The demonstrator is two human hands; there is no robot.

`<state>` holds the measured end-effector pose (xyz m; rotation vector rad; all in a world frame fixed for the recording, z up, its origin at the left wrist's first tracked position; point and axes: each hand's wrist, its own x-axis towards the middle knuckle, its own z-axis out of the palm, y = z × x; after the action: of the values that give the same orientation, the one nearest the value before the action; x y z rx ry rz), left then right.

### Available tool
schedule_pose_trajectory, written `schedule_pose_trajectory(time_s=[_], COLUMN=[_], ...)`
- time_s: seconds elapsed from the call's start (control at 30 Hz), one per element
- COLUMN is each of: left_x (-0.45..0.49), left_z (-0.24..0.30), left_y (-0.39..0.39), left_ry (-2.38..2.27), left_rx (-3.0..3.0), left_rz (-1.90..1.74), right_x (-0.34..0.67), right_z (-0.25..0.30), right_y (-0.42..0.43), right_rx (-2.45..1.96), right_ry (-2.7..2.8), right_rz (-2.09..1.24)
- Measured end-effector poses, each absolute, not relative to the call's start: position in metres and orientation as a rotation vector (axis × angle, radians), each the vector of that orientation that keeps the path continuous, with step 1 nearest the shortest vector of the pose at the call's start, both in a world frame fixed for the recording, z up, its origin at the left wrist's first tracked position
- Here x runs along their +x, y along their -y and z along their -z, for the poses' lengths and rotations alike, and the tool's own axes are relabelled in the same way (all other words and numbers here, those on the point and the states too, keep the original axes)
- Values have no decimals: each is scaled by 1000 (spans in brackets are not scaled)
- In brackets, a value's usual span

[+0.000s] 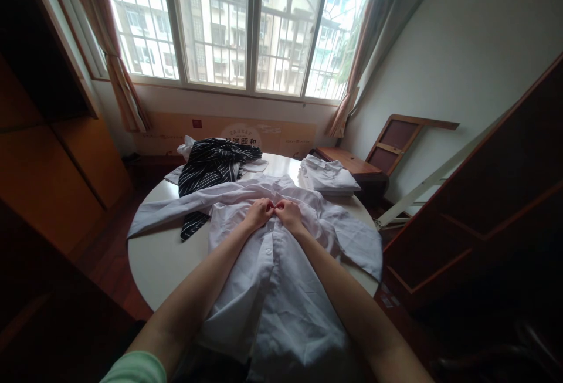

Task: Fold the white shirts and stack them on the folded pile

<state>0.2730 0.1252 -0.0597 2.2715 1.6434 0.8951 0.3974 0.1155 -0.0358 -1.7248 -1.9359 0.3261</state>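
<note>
A white long-sleeved shirt [237, 265] lies spread over the round white table [153, 277], its sleeves out to both sides and its lower end hanging over the near edge. My left hand [260, 213] and my right hand [288, 214] meet at its front opening, fingers pinched on the two edges of the placket. The exact spot between the fingertips is hidden. Below my hands a button [268, 251] shows on the placket, and the lower front lies parted there.
Folded white shirts [329, 175] are stacked at the table's back right. A black-and-white striped garment [206, 166] lies crumpled at the back left, over other white cloth. Behind stand a wooden chair [352, 161] and a window with tied curtains [121, 87].
</note>
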Motion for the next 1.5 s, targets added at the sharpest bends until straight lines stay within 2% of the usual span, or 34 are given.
schedule_pose_trajectory(time_s=[0.53, 1.1, 1.5], left_x=[266, 273, 274], left_z=[65, 61, 59], left_y=[-131, -120, -119], left_ry=[-1475, -1641, -1696], left_rx=[2238, 2261, 2265], left_rz=[-938, -1208, -1128], right_x=[399, 396, 396], right_z=[41, 48, 50], right_y=[-120, -125, -124], right_rx=[-1721, -1569, -1496], right_ry=[1914, 1800, 1839], right_rz=[-339, -245, -205])
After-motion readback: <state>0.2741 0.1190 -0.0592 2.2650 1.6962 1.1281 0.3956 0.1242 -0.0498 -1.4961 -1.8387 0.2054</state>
